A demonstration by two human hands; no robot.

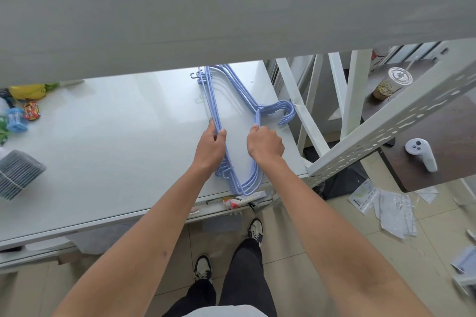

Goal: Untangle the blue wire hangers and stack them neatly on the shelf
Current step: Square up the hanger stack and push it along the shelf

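Observation:
A bundle of several blue wire hangers [212,95] lies on the white shelf [116,151] near its right end, hooks pointing right toward the shelf post. My left hand [210,148] pinches the bundle's long straight bars between thumb and fingers. My right hand [265,145] grips the sloped shoulder wires just below the hooks [283,110]. The far corner of the bundle runs under the upper shelf board, which hides it partly.
The upper shelf board [231,15] fills the top of the view. Toys and a blue spool [16,119] sit at the shelf's left, and a grey stack [18,175] at its left edge. A dark table [443,123] with a cup and a white controller stands right.

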